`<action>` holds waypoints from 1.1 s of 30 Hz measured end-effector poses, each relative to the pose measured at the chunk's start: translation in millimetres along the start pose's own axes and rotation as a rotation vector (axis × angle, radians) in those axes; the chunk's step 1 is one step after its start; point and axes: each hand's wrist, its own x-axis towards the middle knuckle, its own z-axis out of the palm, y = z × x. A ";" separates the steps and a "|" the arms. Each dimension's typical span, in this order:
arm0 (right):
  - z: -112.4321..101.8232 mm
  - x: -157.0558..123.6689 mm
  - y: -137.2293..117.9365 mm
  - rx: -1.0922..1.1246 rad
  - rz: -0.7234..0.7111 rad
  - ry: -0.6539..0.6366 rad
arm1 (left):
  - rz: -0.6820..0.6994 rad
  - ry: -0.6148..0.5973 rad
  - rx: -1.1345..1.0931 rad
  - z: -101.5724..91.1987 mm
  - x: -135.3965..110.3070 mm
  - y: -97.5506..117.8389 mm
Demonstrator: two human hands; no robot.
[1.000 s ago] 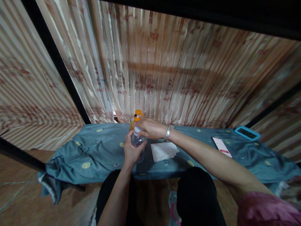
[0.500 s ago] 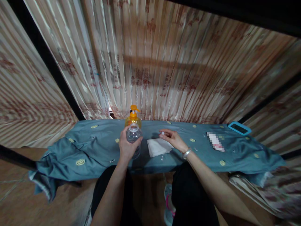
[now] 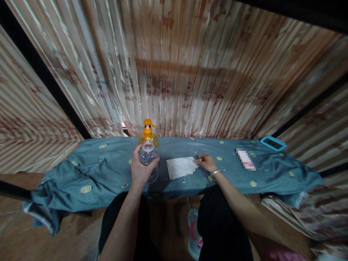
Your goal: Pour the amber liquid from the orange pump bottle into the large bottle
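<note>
My left hand (image 3: 140, 171) is wrapped round a clear plastic bottle (image 3: 148, 156) that stands upright on the blue cloth (image 3: 89, 170) with its mouth uncovered. Just behind it stands an orange pump bottle (image 3: 147, 133). My right hand (image 3: 207, 163), with a silver bangle at the wrist, rests on the cloth at the right edge of a white tissue (image 3: 181, 167). Its fingers are pinched together; a small white thing may be in them, too small to make out.
The blue cloth with gold emblems covers a long low table. A pixelated card or phone (image 3: 245, 159) and a blue-framed device (image 3: 272, 143) lie at the right. Striped curtains (image 3: 190, 72) hang behind. My knees and a shoe (image 3: 194, 233) are below the table's edge.
My right hand left the top of the bottle, which now shows an uncovered mouth, and moved right and down to the tissue's right edge. My left hand kept its hold on the bottle.
</note>
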 end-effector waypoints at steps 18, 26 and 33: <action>-13.8 -27.2 -21.2 -0.604 0.014 0.024 | 0.008 -0.019 -0.008 -3.2 -3.3 2.4; -8.9 -43.3 -99.5 -0.216 -0.383 0.136 | 0.008 -0.010 0.005 -3.0 -4.7 1.6; 1.5 -13.2 -207.9 0.319 -0.674 0.029 | 0.015 -0.007 0.002 -2.7 -5.4 -0.5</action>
